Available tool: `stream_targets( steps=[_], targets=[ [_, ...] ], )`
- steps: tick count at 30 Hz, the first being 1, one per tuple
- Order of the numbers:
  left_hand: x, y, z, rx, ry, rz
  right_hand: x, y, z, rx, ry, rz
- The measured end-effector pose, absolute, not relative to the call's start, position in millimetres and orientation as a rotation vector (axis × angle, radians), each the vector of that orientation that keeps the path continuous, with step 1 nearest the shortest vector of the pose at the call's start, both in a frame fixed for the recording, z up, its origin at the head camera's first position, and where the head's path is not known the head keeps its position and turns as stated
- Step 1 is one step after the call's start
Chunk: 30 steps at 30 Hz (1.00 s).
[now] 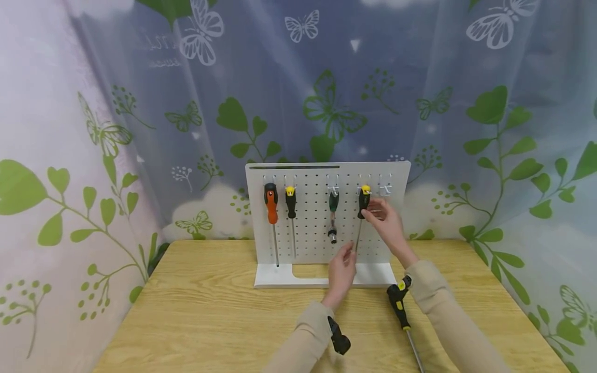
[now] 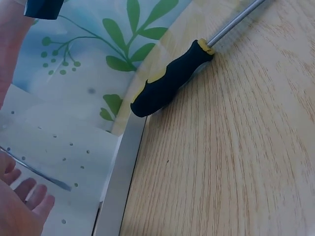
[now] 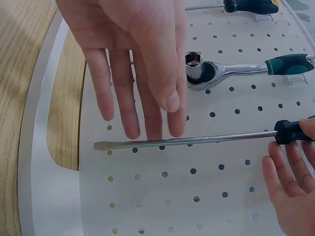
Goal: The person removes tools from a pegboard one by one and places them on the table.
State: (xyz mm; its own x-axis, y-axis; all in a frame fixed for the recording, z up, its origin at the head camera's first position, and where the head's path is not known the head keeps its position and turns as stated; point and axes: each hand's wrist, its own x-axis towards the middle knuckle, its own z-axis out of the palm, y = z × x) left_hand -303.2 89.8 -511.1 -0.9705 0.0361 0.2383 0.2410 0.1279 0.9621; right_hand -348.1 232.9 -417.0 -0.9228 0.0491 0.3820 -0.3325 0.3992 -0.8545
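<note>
The right hand pinches the black handle of a yellow-capped screwdriver between thumb and fingers, low on the grip, which leaves the capped end clear at hook height on the white pegboard. Whether the hook already bears its weight, I cannot tell. The left hand is lower down, its fingers straight and slightly spread, gripping nothing; their tips lie against or just beside the steel shank, probably to steady it and keep it hanging straight along the board. The shank slants a little, flat tip downward. To the left hang a green-handled ratchet, a second yellow-capped screwdriver and an orange-handled screwdriver, all handle-up, seemingly because the handle ends are what the hooks can catch. A bare hook sits right of the pinched handle. Another black-and-yellow screwdriver lies on the bench, its handle by the board's base and its shank pointing towards the person, likely for an easy reach.
</note>
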Motion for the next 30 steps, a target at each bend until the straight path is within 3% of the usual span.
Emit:
stream_targets(
  steps=[30],
  targets=[
    [-298.1, 91.3, -506.0, -0.368, -2.097, -2.171, -332.1, 234.0, -398.9, 0.262, -2.271, 1.671]
  ],
)
